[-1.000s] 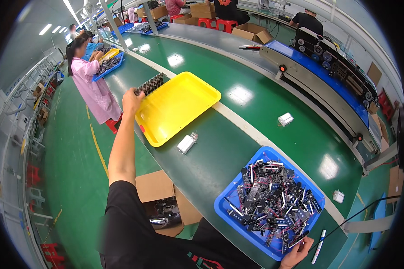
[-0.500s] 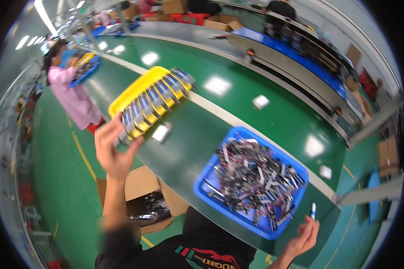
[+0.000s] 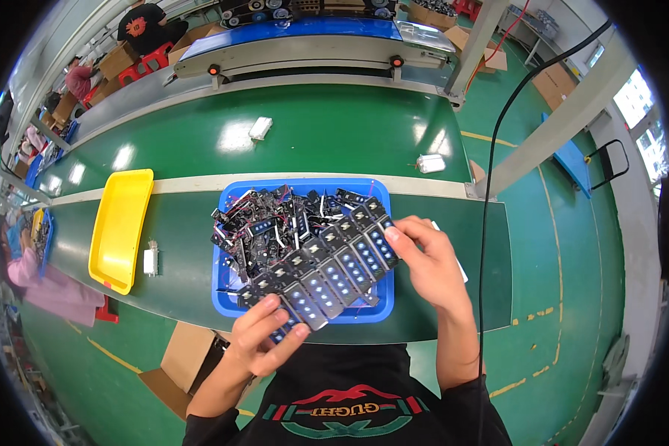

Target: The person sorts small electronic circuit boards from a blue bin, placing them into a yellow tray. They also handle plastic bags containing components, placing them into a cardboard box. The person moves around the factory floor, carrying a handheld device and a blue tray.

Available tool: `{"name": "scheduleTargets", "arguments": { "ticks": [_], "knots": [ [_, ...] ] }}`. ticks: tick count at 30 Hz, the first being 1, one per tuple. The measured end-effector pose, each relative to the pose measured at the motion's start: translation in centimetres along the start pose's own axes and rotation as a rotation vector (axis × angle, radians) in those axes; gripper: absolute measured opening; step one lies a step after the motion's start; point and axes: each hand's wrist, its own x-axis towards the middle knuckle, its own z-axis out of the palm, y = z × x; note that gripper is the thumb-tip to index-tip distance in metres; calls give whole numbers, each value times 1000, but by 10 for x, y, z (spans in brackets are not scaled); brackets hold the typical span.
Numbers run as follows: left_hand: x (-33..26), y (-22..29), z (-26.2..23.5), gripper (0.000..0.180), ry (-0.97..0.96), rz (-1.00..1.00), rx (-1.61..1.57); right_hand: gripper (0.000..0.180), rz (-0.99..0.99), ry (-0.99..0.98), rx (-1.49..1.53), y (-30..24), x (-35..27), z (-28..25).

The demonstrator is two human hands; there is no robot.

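Note:
Both hands hold a row of several small black modules (image 3: 334, 271) with blue-white faces, lined up side by side in a diagonal strip over the blue bin (image 3: 227, 301). My left hand (image 3: 264, 334) grips the strip's lower left end. My right hand (image 3: 427, 264) holds its upper right end with fingers curled over the last modules. Below the strip the bin is heaped with loose black modules and wires (image 3: 267, 223).
An empty yellow tray (image 3: 123, 227) lies left of the bin on the green conveyor table (image 3: 312, 141), with a small white part (image 3: 150, 260) beside it. Two white parts (image 3: 260, 128) (image 3: 430, 163) rest farther off. Other people work at the left and the back. A cardboard box (image 3: 186, 357) sits below.
The view swung from the yellow tray to the blue bin. My left hand came back from the tray with the row of modules, and my right hand now grips the row's other end.

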Motion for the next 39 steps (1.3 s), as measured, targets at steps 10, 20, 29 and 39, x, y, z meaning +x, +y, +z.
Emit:
{"name": "scheduleTargets", "arguments": {
  "ticks": [10,20,29,39],
  "knots": [
    [48,38,-38,59,-428,-729,-291,21,185,-283,289,7,-25,-52],
    [45,-3,27,27,-367,-1438,-1516,22,-170,-399,-175,-14,11,10],
    [55,-2,40,20,-95,-1510,-1260,16,-556,-290,-269,-18,24,34],
    [41,-7,34,21,-70,-1458,-1217,15,-454,-458,-215,-13,30,40]
  ]
}}
